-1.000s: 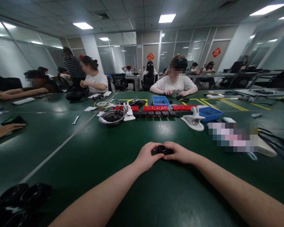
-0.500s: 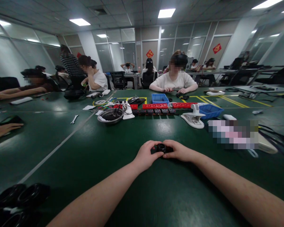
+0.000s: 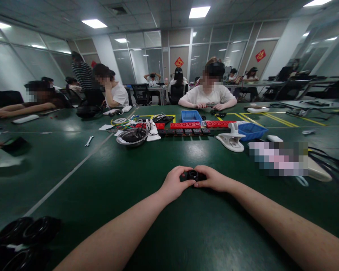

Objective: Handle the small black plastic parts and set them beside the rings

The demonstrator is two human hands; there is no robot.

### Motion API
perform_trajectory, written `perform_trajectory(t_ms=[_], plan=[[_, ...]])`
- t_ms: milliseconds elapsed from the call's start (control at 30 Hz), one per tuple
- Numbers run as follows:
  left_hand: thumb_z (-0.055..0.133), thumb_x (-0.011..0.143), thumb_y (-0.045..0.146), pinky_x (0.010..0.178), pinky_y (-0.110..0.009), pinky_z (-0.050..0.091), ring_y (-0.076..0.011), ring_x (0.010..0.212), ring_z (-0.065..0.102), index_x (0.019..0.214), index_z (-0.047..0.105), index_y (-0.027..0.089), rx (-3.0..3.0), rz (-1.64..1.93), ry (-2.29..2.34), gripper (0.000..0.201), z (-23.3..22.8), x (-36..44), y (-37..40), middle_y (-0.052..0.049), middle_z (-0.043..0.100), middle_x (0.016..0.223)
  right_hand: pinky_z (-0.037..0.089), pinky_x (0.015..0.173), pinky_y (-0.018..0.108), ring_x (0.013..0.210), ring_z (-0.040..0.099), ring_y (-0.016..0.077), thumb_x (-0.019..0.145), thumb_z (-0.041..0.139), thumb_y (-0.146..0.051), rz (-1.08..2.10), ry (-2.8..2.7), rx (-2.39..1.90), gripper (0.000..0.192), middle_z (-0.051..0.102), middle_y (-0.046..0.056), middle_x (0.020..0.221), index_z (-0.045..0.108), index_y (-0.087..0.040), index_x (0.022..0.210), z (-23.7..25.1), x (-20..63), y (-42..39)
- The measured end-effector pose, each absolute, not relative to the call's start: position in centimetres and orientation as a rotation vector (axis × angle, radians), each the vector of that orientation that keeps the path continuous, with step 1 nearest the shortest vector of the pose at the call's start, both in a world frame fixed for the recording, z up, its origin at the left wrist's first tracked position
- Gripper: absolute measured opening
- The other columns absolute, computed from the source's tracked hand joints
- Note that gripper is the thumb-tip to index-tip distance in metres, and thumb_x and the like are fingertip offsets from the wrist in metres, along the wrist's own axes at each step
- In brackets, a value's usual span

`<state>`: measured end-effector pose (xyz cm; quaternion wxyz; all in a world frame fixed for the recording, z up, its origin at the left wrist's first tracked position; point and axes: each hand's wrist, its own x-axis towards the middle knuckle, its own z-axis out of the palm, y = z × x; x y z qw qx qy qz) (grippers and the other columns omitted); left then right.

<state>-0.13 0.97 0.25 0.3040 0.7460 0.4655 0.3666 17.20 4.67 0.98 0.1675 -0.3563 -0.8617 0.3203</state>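
Between my two hands sits a small glossy black round part point(image 3: 193, 175) with a hole or recess in its top. Its lower side is hidden, and its exact kind cannot be made out. My left hand point(image 3: 175, 183) grips it from the left, thumb at the near side and fingers curled round the far side. From the right, my right hand point(image 3: 210, 177) closes on the same part, its thumb close to the left thumb. Both hands are low over the green table point(image 3: 124, 177). Several larger black ring-shaped parts point(image 3: 41, 229) lie at the lower left.
Across the table stand a metal bowl point(image 3: 132, 138) with black cables, a white clip stand point(image 3: 231, 139), a blue bin point(image 3: 251, 131) and red blocks point(image 3: 185, 125). A wrench point(image 3: 89, 141) lies left. A co-worker point(image 3: 210, 88) sits opposite; a blurred pouch point(image 3: 279, 158) lies right.
My hands keep their hold on the black part with hardly any movement. At the far left, another person's hand has drawn back leftward, and a blurred white item now shows there.
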Motion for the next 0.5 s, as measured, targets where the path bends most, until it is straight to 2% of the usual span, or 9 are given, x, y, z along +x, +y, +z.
perform_trajectory(t_ms=[267,400,500], plan=[[0.067,0.056,0.030,0.059,-0.023,0.038,-0.0126,0.069,0.047,0.085,0.057,0.019,1.923,1.017,1.388,0.033,-0.1,0.4,1.0,0.000,0.053,0.080,0.028,0.047,0.019,0.056,0.042,0.0098,0.056,0.064,-0.035,0.872,-2.344,-1.192,0.029,0.044,-0.004,0.061,0.045,-0.016,0.066,0.2,16.7,4.3],[0.067,0.056,0.029,0.061,-0.024,0.038,-0.0126,0.069,0.047,0.084,0.056,0.017,1.892,1.043,1.464,0.033,-0.2,0.6,0.9,0.000,0.052,0.079,0.027,0.046,0.020,0.054,0.041,0.0105,0.056,0.062,-0.038,0.569,-2.343,-1.374,0.029,0.046,-0.003,0.059,0.043,-0.017,0.063,0.1,15.8,3.8],[0.066,0.058,0.028,0.062,-0.024,0.038,-0.0128,0.070,0.047,0.086,0.055,0.017,1.899,1.051,1.452,0.031,-0.2,0.5,1.0,-0.001,0.052,0.080,0.030,0.050,0.023,0.059,0.044,0.0134,0.060,0.059,-0.040,0.356,-2.363,-1.410,0.027,0.050,0.001,0.064,0.047,-0.016,0.065,0.3,15.5,3.2]])
